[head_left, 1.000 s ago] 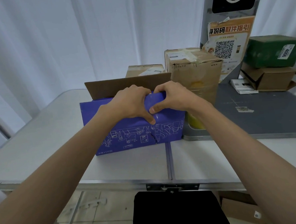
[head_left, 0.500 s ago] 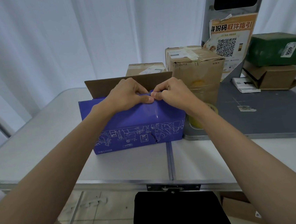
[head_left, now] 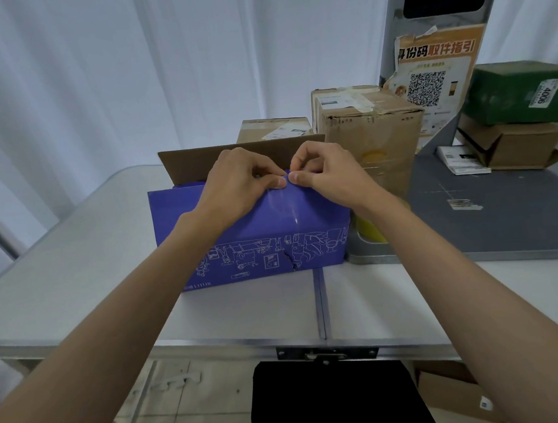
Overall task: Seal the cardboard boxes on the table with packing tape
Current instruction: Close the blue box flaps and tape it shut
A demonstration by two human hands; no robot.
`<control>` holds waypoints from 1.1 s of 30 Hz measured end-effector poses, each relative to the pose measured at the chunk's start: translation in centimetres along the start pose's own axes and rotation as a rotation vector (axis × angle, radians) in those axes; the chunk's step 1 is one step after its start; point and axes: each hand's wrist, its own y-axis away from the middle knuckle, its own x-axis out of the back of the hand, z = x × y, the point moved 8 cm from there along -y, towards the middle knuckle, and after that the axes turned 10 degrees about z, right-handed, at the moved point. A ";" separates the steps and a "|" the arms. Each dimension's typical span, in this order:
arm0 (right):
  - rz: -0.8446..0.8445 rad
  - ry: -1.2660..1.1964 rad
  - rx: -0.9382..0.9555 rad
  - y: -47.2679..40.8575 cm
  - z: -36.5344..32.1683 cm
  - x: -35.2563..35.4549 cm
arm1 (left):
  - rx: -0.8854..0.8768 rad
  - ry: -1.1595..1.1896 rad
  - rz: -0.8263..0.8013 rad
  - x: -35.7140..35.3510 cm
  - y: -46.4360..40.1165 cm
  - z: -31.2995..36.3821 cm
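A purple-blue cardboard box (head_left: 182,218) with white line drawings stands on the white folding table (head_left: 70,267). Its brown back flap (head_left: 190,163) stands upright. A shiny strip of clear tape (head_left: 289,210) runs down the middle of the box's front face. My left hand (head_left: 240,181) and my right hand (head_left: 328,171) meet at the front top edge, fingers curled over it, thumb tips touching above the tape. A yellow tape roll (head_left: 369,232) lies just right of the box, partly hidden by my right forearm.
A low brown box (head_left: 272,129) and a taller taped brown box (head_left: 376,132) stand behind the blue one. A grey mat (head_left: 512,214) covers the right side, with a green box (head_left: 516,93) stacked on an open brown box (head_left: 519,148). White curtains hang behind the table.
Both hands moved up from the box's front face, where the thumbs pressed lower on the tape, to its top edge. The box has stayed in place.
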 end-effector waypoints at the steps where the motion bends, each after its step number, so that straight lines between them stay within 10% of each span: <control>1: -0.002 -0.007 0.011 0.1 0.0 0.1 | 0.012 -0.002 -0.005 0.0 -0.1 0.0; 33: -0.009 0.187 0.073 0.7 -0.6 -0.3 | -0.049 -0.334 -0.369 -3.1 -0.5 -0.3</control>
